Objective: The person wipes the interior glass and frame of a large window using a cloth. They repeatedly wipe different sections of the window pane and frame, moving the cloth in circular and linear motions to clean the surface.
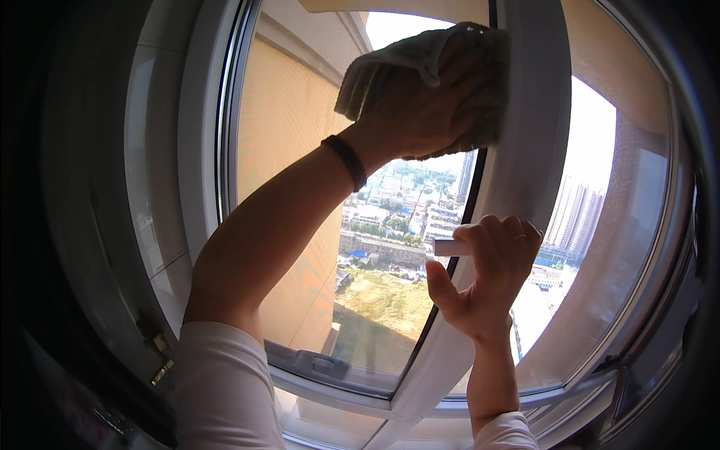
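Observation:
My left hand (419, 115) presses a grey-looking cloth (394, 53) flat against the upper right of a window pane (292, 236). The cloth's right edge reaches the white window frame (534, 129), and its folds bunch up around my fingers. A dark band (346, 160) circles my left wrist. Lower on the same upright frame, my right hand (498, 270) is curled around a silver window handle (447, 247). The handle's end sticks out to the left past my fingers, with my thumb just under it. A ring shows on one finger.
Another window pane (641, 225) stands to the right of the upright. At the bottom of the left pane is a grey latch-like fitting (323, 365). Outside are a beige wall (287, 112), tall buildings (579, 216) and a grassy lot (388, 292) far below.

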The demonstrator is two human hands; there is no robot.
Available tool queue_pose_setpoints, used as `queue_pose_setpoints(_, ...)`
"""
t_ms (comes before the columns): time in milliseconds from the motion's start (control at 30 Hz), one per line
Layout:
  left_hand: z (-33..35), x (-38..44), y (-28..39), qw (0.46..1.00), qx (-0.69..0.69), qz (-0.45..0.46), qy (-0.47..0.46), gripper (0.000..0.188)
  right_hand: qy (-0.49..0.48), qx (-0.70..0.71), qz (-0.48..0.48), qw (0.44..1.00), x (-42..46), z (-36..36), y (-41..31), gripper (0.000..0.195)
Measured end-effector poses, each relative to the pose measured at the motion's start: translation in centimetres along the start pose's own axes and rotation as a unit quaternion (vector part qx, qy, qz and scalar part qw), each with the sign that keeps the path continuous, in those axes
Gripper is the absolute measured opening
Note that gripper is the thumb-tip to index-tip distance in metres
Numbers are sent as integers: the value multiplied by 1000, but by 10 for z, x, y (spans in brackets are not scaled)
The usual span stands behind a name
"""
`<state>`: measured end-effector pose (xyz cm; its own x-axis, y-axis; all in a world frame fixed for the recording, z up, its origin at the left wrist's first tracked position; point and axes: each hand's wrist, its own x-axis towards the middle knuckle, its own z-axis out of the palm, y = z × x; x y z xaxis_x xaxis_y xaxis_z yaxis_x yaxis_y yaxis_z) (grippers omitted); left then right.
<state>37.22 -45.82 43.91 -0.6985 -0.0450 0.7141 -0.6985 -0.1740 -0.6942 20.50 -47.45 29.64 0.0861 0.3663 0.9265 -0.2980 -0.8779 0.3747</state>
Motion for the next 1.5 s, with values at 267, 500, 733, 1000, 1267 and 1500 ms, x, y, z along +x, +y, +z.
queue_pose_setpoints(267, -26, 52, -71, 983, 177, -34, 33, 44, -40, 4, -30, 999, -1, -2, 10, 38)
queue_pose_setpoints(500, -58, -46, -178, 833, 538, -118, -58, 33, -34, 0, -8, 999, 6, -7, -4, 43)
queue_pose_setpoints(733, -47, 85, -24, 941, 325, -87, -15, 27, -34, 1, 3, 999, 3, -13, -5, 45)
queue_pose_setpoints(1000, -6, 23, 34, 988, 83, -109, 68, 27, -42, 4, -9, 999, 0, -1, -1, 47)
queue_pose_setpoints(1267, -26, -171, 219, 931, -48, -313, -184, 43, 139, 69, -134, 979, -6, 12, 11, 24)
queue_pose_setpoints(1500, -64, -350, 365, 907, -59, -272, -316, 35, 130, 127, -142, 973, -5, 21, 8, 22)
